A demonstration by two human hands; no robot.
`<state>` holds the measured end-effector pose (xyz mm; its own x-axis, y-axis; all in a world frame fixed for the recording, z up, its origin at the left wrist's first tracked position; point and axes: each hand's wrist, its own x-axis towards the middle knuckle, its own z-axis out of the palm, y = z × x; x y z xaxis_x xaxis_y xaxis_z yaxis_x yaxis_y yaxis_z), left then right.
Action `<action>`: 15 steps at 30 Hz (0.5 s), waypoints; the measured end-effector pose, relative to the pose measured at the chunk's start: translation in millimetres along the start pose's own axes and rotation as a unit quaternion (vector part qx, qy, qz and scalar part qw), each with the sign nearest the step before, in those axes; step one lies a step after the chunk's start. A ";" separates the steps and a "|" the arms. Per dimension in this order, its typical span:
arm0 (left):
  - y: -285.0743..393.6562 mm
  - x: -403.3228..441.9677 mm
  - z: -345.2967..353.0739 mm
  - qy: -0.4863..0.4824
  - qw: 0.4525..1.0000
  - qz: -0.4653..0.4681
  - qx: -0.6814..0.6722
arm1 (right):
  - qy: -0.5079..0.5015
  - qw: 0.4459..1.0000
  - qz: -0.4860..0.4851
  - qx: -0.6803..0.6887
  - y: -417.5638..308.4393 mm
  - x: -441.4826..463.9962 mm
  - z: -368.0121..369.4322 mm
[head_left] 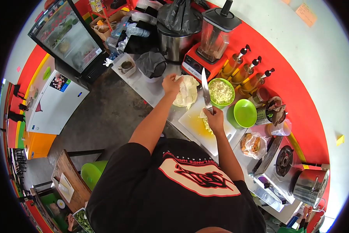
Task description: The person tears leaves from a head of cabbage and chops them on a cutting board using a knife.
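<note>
My right hand is closed round the handle of a large knife, whose blade points away from me. Below it, a white cutting board carries a few shredded cabbage pieces and a yellow patch. My left hand touches the left edge of a pale cabbage piece beyond the board's far left corner; its fingers look pressed together on the leaf. A green bowl of shredded cabbage stands right of the blade, and another green bowl with nothing visible in it is beside it.
A red-based blender, pump bottles and a steel pot line the back. A bagged food item and a stove are at the right. Another person's hand shows at lower left.
</note>
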<state>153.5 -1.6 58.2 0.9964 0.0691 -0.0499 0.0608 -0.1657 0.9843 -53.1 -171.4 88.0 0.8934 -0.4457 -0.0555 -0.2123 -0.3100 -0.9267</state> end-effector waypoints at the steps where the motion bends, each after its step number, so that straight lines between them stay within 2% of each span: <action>1: 4.0 -4.8 -2.0 0.053 0.992 0.047 0.101 | -0.001 1.000 0.001 -0.002 3.3 2.0 2.1; 5: -18.4 -5.9 -3.8 0.111 0.970 0.105 0.187 | -0.023 0.999 0.008 0.031 8.9 4.0 9.1; 7: -8.9 -22.5 -12.4 0.159 0.933 0.211 0.243 | -0.036 0.999 0.016 0.030 -0.6 1.7 9.5; 8: -2.5 -34.5 -16.3 0.157 0.933 0.209 0.246 | -0.051 0.994 0.064 0.067 -7.5 -0.2 9.5; 9: 9.0 -52.0 -20.8 0.119 0.933 0.258 0.220 | -0.066 0.986 0.112 0.104 -10.3 -1.2 10.4; 10: 15.0 -68.7 -23.4 0.080 0.928 0.307 0.194 | -0.068 0.985 0.116 0.107 -7.7 -0.2 11.3; 12: 11.5 -102.1 -23.9 -0.106 0.965 0.225 0.086 | -0.099 0.976 0.146 0.129 -0.1 0.7 10.9; 13: 14.0 -119.3 -23.4 -0.109 0.965 0.221 0.092 | -0.117 0.971 0.150 0.144 3.4 -0.3 10.2; 15: 16.2 -147.0 -22.4 -0.263 0.944 0.181 0.079 | -0.129 0.966 0.155 0.160 9.1 -4.1 12.7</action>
<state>6.7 7.6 85.3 0.8427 -0.5116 0.1679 -0.3235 -0.2318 0.9174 -53.7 -161.8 75.1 0.8845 -0.2384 -0.4011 -0.3891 0.0976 -0.9160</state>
